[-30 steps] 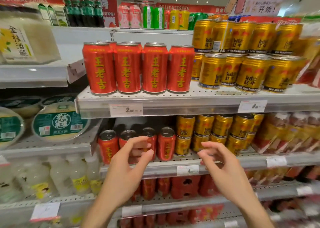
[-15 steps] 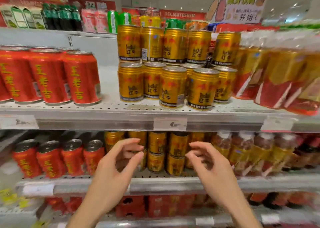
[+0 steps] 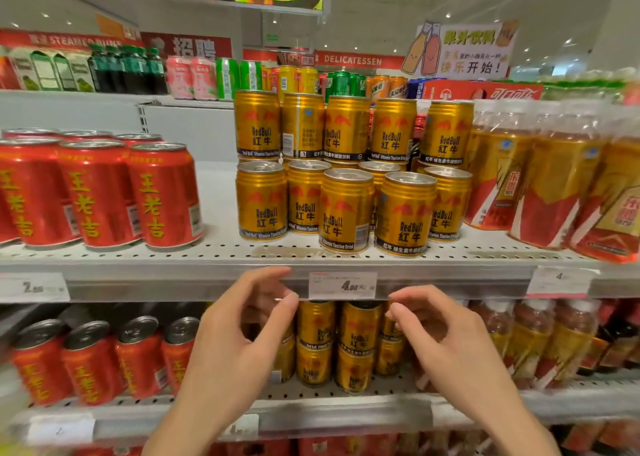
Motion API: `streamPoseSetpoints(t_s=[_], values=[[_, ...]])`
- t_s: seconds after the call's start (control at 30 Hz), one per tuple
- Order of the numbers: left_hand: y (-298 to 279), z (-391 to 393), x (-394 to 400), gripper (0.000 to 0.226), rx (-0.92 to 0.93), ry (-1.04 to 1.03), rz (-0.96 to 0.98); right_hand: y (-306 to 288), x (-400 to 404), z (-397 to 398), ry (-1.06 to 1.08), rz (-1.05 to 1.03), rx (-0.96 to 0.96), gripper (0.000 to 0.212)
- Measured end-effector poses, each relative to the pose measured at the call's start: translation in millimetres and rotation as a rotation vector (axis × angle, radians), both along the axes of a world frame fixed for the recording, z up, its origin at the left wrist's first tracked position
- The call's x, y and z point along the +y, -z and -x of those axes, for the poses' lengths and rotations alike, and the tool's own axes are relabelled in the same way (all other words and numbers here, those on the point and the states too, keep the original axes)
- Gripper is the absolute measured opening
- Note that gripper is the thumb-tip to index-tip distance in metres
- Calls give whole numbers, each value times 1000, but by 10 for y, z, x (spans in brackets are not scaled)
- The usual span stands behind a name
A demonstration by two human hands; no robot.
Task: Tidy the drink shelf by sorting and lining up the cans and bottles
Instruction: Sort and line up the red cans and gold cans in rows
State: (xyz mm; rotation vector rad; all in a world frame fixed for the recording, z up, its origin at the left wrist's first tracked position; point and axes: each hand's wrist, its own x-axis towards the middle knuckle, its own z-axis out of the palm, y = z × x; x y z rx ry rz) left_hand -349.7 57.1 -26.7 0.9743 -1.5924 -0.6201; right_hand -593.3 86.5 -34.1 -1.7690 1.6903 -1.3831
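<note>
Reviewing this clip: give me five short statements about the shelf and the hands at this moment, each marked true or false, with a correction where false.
1. The gold cans on the upper shelf are stacked in two layers. True.
2. The left hand is gripping a gold can. False: it is open and holds nothing.
3. The red cans stand left of the gold cans on the same shelf. True.
4. The front row of gold cans is lined up evenly. False: two cans sit further forward than the rest.
5. The right hand rests on the top layer of cans. False: it hangs empty below the shelf edge, near the price tag.
</note>
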Motion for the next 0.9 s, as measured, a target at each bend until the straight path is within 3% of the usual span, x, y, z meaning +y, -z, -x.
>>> streamPoseSetpoints(t_s=[0.3,0.47,0.6,0.73,0.9], values=[[-450,-259,-422,30,-192,-120,350,-739,-186,-467,-44,414,259,12],[-539,-246,-669,61,-371,-223,387,-1161,-494,-612,10,601,508,17],[-632,-177,-790,73,-463,-236,316,-1405,-767,-702,16,490,725,29],[-743,-135,-893,75,-502,-309,265,-1578,-950,-772,21,234,914,46],[-764,-172,-935,65,-429,-218,191,-1570,-1032,-702,18,64,988,59]])
